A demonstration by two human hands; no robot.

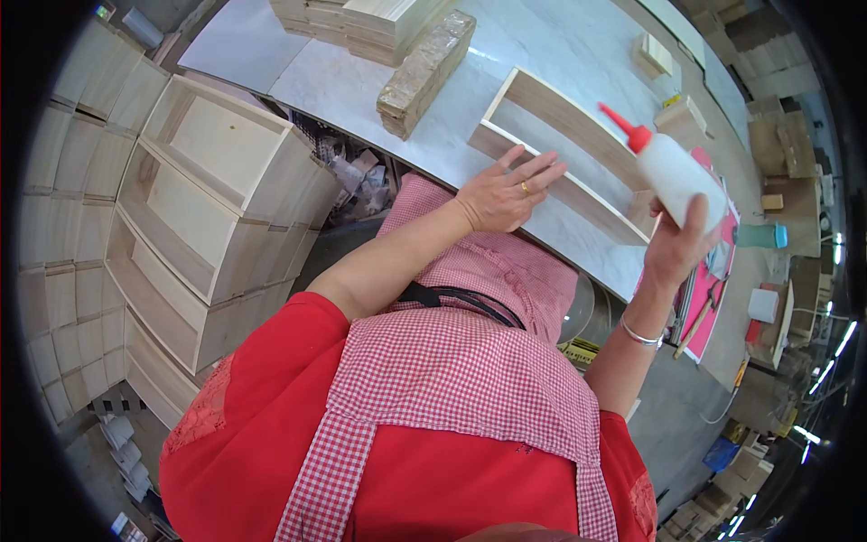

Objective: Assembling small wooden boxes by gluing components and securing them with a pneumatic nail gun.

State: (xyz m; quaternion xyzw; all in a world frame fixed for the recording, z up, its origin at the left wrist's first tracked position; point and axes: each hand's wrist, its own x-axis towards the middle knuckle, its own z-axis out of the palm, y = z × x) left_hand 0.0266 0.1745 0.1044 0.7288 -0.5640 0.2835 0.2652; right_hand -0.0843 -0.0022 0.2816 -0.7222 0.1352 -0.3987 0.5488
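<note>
A rectangular wooden frame point(578, 191), narrow and without a visible bottom panel, lies on the pale marbled tabletop point(348, 77). My left hand point(510, 191), fingers apart, rests on the frame's near side and wears a ring. In my right hand point(683, 242) is a white glue bottle point(679, 176) with a red nozzle. It is held tilted above the frame's right end, its tip pointing up and to the left. My fingers wrap its lower part, and some of them are hidden behind it.
A block wrapped in brown tape point(426, 74) lies left of the frame, beside stacked wooden boards point(384, 23). Wooden boxes point(212, 172) are piled high at the left. Small wood pieces point(679, 117), a hammer point(700, 316) and a teal bottle point(763, 237) are at the right.
</note>
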